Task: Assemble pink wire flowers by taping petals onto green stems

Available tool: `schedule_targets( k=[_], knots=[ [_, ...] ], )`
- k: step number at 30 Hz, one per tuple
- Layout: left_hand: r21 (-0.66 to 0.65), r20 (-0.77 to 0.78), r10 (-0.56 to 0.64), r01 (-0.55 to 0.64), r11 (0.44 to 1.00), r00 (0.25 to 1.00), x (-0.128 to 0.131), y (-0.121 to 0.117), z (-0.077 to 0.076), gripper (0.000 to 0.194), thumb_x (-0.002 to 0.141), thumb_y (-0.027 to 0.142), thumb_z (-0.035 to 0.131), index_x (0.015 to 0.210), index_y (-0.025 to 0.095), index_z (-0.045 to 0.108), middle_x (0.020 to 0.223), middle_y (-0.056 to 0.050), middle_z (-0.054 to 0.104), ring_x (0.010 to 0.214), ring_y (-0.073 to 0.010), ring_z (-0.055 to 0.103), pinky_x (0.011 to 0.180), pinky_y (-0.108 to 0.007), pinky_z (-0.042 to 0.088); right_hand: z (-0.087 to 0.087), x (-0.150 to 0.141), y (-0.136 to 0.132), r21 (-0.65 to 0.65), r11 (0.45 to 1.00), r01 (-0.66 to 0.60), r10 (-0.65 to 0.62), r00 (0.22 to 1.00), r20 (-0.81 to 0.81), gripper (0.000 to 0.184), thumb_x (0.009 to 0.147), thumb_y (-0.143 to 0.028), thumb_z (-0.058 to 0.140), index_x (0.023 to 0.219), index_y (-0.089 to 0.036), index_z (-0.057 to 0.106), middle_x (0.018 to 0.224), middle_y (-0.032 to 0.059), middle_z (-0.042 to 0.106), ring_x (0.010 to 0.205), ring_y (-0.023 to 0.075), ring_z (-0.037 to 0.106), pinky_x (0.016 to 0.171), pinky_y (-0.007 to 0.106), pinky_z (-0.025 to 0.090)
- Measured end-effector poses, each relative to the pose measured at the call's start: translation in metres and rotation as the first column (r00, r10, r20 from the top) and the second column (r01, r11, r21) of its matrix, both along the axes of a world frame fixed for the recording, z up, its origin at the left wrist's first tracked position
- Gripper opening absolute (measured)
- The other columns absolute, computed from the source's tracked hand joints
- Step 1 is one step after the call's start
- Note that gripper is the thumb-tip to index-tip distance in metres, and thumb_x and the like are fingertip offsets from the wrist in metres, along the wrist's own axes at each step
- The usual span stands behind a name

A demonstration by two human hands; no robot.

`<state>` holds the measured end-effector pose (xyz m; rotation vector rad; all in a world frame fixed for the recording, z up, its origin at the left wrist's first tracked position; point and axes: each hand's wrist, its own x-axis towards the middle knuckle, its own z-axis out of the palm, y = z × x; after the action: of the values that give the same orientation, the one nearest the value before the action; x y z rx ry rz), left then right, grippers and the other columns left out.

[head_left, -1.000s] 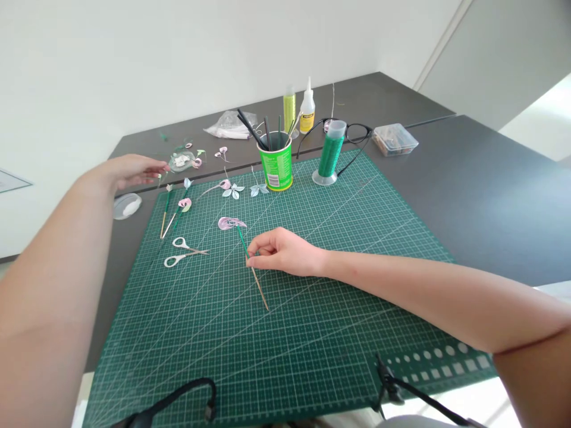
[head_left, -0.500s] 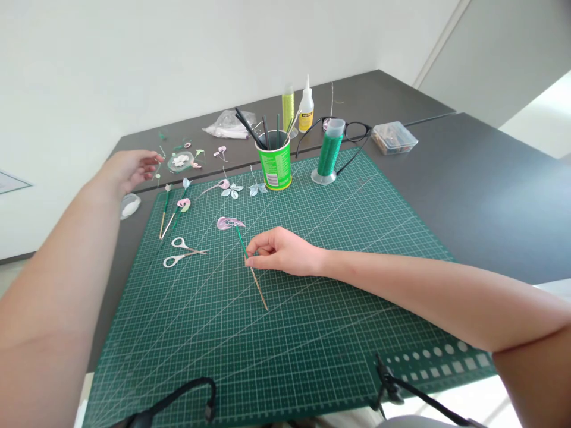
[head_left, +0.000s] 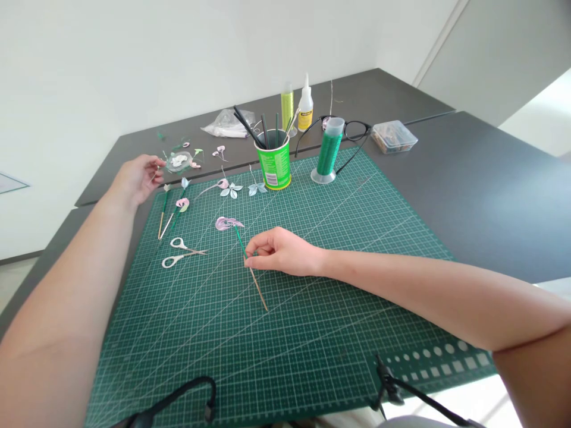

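Note:
My right hand (head_left: 285,252), resting above the cutting mat (head_left: 312,333), is closed on a thin wooden stick with a green-wrapped upper part (head_left: 239,238). A pale purple looped petal flower (head_left: 227,223) tops it, and the bare pointed end slants down toward me. At the far left my left hand (head_left: 141,178) has its fingers bent and drawn together around a thin, pale greenish stem, too small to make out fully. Just right of those fingers is a clear dish with white pieces (head_left: 179,160). White-handled scissors (head_left: 181,252) lie on the mat between the hands.
Flower stems on sticks (head_left: 182,204) and pale blue flowers (head_left: 231,190) lie along the mat's far left. Behind stand a green cup of rods (head_left: 275,166), a green thread spool (head_left: 329,154), a glue bottle (head_left: 306,110), glasses (head_left: 357,131) and a clear box (head_left: 394,137).
My left hand has shifted slightly, its fingers drawing closer together, and its forearm has swung to the right. It now covers the white lid seen beside it. My right hand keeps the stick in place.

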<state>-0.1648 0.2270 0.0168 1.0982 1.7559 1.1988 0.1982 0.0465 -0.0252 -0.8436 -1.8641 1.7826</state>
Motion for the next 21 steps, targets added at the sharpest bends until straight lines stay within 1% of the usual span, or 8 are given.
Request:
schedule_targets(
  k=[3, 6, 8, 10, 15, 17, 19, 21],
  knots=[
    [0.0, -0.001, -0.01, 0.01, 1.0, 1.0, 0.005, -0.005, -0.002, 0.032, 0.103, 0.035, 0.069, 0.127, 0.015, 0.068, 0.127, -0.011, 0.07, 0.106, -0.0235, 0.071, 0.09, -0.043, 0.062, 0.001, 0.0, 0.0, -0.001, 1.0, 0.003, -0.003, 1.0, 0.003, 0.017, 0.091, -0.015, 0.075, 0.078, -0.016, 0.063, 0.047, -0.015, 0.034, 0.048, 0.0055, 0.03, 0.056, 0.028, 0.027],
    [-0.014, -0.005, -0.033, 0.033, 0.999, 0.999, 0.01, -0.011, 0.0, 0.013, 0.1, 0.022, 0.064, 0.092, 0.013, 0.068, 0.104, -0.009, 0.077, 0.084, -0.0141, 0.067, 0.074, -0.026, 0.054, 0.001, 0.0, 0.0, -0.004, 1.0, 0.005, -0.005, 1.0, 0.01, 0.018, 0.091, -0.014, 0.075, 0.078, -0.016, 0.063, 0.047, -0.0151, 0.033, 0.049, 0.0055, 0.029, 0.056, 0.028, 0.027],
    [-0.039, -0.003, -0.06, 0.06, 0.997, 0.998, 0.012, -0.015, 0.004, 0.016, 0.093, 0.02, 0.065, 0.078, 0.016, 0.064, 0.096, -0.01, 0.079, 0.08, -0.0136, 0.065, 0.068, -0.023, 0.049, 0.001, 0.0, 0.0, -0.004, 1.0, 0.001, -0.001, 1.0, 0.011, 0.017, 0.091, -0.014, 0.075, 0.078, -0.016, 0.063, 0.047, -0.0151, 0.034, 0.049, 0.0056, 0.029, 0.056, 0.028, 0.027],
    [-0.067, -0.006, -0.076, 0.075, 0.995, 0.997, 0.014, -0.018, 0.008, 0.014, 0.089, 0.02, 0.067, 0.075, 0.017, 0.063, 0.094, -0.01, 0.081, 0.081, -0.0153, 0.066, 0.067, -0.024, 0.048, 0.001, 0.0, 0.0, -0.003, 1.0, -0.002, 0.002, 1.0, 0.008, 0.017, 0.091, -0.014, 0.075, 0.079, -0.016, 0.063, 0.047, -0.0151, 0.034, 0.048, 0.0055, 0.03, 0.056, 0.028, 0.027],
    [-0.103, -0.044, -0.054, 0.05, 0.993, 0.998, 0.01, -0.016, 0.01, 0.009, 0.095, 0.018, 0.067, 0.089, 0.013, 0.071, 0.103, -0.008, 0.077, 0.085, -0.0134, 0.065, 0.075, -0.024, 0.053, 0.001, 0.001, 0.0, 0.0, 1.0, -0.002, 0.002, 1.0, 0.01, 0.017, 0.092, -0.015, 0.074, 0.079, -0.015, 0.063, 0.047, -0.0151, 0.034, 0.048, 0.0051, 0.029, 0.056, 0.028, 0.027],
    [-0.106, -0.068, -0.031, 0.024, 0.994, 0.997, 0.006, -0.013, 0.009, 0.016, 0.101, 0.025, 0.068, 0.109, 0.013, 0.072, 0.116, -0.009, 0.074, 0.096, -0.0175, 0.069, 0.085, -0.032, 0.059, 0.001, 0.001, 0.0, 0.002, 1.0, -0.002, 0.002, 1.0, 0.009, 0.018, 0.092, -0.015, 0.075, 0.079, -0.015, 0.063, 0.048, -0.0149, 0.034, 0.048, 0.0049, 0.029, 0.056, 0.028, 0.027],
    [-0.107, -0.093, -0.011, 0.001, 0.994, 0.996, 0.004, -0.01, 0.006, 0.033, 0.103, 0.035, 0.069, 0.129, 0.015, 0.068, 0.129, -0.011, 0.07, 0.109, -0.0244, 0.071, 0.093, -0.045, 0.062, 0.0, 0.001, 0.0, 0.008, 1.0, -0.003, 0.003, 1.0, 0.008, 0.018, 0.092, -0.016, 0.075, 0.079, -0.015, 0.063, 0.048, -0.0148, 0.033, 0.048, 0.0049, 0.029, 0.056, 0.028, 0.027],
    [-0.109, -0.117, 0.0, -0.013, 0.994, 0.993, 0.002, -0.008, 0.004, 0.041, 0.103, 0.038, 0.069, 0.137, 0.017, 0.064, 0.136, -0.013, 0.067, 0.116, -0.0277, 0.07, 0.096, -0.05, 0.062, -0.001, 0.001, 0.0, 0.017, 1.0, -0.005, 0.005, 1.0, 0.006, 0.018, 0.093, -0.016, 0.075, 0.079, -0.015, 0.063, 0.048, -0.0147, 0.033, 0.048, 0.0048, 0.03, 0.057, 0.028, 0.028]
  ],
)
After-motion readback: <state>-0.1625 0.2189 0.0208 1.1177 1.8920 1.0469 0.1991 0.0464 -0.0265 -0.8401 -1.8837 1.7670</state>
